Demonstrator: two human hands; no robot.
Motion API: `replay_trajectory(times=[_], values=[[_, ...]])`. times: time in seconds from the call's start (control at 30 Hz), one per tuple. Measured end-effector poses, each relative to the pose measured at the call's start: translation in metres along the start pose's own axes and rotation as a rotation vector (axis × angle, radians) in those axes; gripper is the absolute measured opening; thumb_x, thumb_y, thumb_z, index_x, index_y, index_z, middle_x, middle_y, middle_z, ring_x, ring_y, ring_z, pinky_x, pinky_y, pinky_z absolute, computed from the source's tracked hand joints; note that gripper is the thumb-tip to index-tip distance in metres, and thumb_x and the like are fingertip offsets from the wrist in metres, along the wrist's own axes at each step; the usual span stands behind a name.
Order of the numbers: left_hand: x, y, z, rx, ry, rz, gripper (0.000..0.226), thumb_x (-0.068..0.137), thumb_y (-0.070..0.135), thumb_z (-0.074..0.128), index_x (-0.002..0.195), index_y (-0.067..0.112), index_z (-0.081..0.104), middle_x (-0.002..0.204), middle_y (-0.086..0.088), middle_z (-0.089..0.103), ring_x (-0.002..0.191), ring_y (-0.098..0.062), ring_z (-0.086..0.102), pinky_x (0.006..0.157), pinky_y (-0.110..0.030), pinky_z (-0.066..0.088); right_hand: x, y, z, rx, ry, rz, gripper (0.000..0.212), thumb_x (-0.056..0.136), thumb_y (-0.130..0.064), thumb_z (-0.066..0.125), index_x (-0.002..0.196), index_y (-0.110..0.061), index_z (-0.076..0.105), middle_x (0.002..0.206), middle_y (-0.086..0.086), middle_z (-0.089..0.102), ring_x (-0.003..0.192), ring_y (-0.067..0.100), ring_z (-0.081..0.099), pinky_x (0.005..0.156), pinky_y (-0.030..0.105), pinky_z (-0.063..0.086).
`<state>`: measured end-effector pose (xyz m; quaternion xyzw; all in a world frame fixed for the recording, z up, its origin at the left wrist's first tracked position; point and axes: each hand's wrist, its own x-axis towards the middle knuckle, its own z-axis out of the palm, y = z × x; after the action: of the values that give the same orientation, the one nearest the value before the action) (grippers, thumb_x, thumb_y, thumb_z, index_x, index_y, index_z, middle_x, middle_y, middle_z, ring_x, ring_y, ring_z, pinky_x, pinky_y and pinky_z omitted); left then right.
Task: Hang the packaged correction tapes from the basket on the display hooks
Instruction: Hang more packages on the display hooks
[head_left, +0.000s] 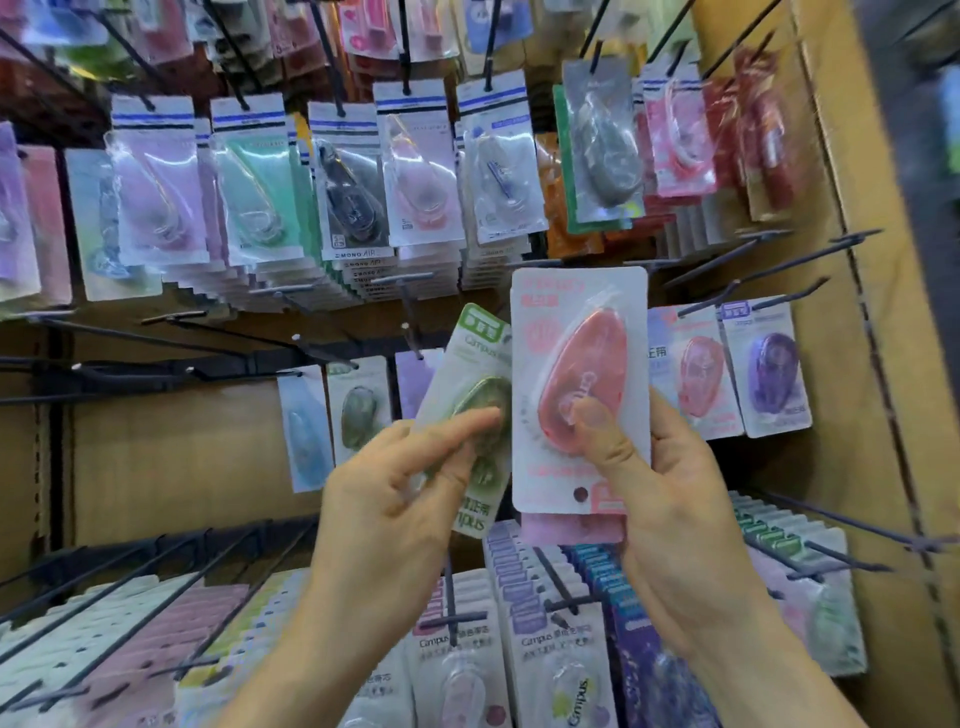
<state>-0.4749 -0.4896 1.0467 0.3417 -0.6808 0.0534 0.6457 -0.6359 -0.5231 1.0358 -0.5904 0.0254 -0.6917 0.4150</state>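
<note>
1. Two grips are raised side by side in front of the rack, each grasping a packaged correction tape.
2. My left grip pinches a green pack, with the thumb pressed on the clear blister at the front and the fingers behind the card. This pack tilts, its top leaning to the right.
3. My right grip clasps a pink pack upright, thumb on the blister and fingers wrapped round the right edge. A second pink card sits just behind it, only its lower edge showing.
4. The green pack's right edge meets the pink pack's left edge. I cannot tell whether they touch or one slips behind the other.
5. Below my grips, a lower hook runs over thick stacks of Campus packs.
6. Behind the held packs, a bare hook juts out from the middle row. A blue hung pack and a green hung pack hang to its left. A pink hung pack and a purple hung pack hang to the right.
7. Farthest up, the top rows are crowded with pastel packs, partly blurred.
</note>
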Motion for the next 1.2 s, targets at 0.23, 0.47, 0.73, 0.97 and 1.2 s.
replay_trajectory(times=[0.23,0.47,0.73,0.97,1.2], values=[[-0.006,0.031,0.034,-0.057,-0.179,-0.050,0.014,0.078,0.046,0.080,0.088,0.054,0.075,0.093,0.008,0.070,0.090,0.001,0.064,0.071,-0.009,0.046,-0.008,-0.021,-0.032,-0.070,0.044,-0.074,0.040,0.062,-0.049,0.082,0.096,-0.028,0.077,0.093,0.008,0.077,0.081,0.024,0.072,0.072,0.042,0.061],[-0.012,0.039,0.073,-0.202,-0.261,-0.170,0.025,0.069,0.065,0.071,0.086,0.048,0.077,0.099,0.013,0.075,0.096,0.000,0.068,0.081,-0.014,0.050,-0.017,-0.034,-0.058,0.164,0.097,0.021,0.034,0.076,-0.036,0.063,0.107,-0.029,0.075,0.106,0.007,0.076,0.098,0.025,0.073,0.078,0.037,0.061],[-0.015,0.034,0.099,-0.297,-0.329,-0.192,0.068,0.058,0.085,0.066,0.090,0.027,0.080,0.106,-0.028,0.062,0.094,-0.030,0.063,0.092,-0.041,0.048,-0.018,-0.048,-0.076,0.371,0.127,0.090,0.052,0.070,-0.036,0.065,0.118,-0.017,0.070,0.108,0.011,0.075,0.094,0.024,0.073,0.068,0.031,0.060],[-0.016,0.050,0.108,-0.276,-0.210,-0.213,0.029,0.076,0.038,0.062,0.073,0.016,0.080,0.071,-0.010,0.071,0.065,-0.007,0.062,0.060,-0.016,0.046,-0.009,-0.055,-0.100,0.337,0.116,0.050,0.038,0.079,-0.025,0.063,0.115,-0.015,0.070,0.109,0.010,0.075,0.098,0.024,0.073,0.078,0.035,0.061],[-0.014,0.050,0.091,-0.238,-0.145,-0.262,0.030,0.086,0.038,0.061,0.074,0.018,0.079,0.068,-0.006,0.072,0.060,-0.007,0.060,0.055,-0.013,0.043,0.024,-0.071,-0.152,-0.277,0.088,0.115,0.031,0.082,-0.030,0.066,0.113,-0.034,0.060,0.100,0.006,0.074,0.084,0.037,0.073,0.065,0.048,0.062]])
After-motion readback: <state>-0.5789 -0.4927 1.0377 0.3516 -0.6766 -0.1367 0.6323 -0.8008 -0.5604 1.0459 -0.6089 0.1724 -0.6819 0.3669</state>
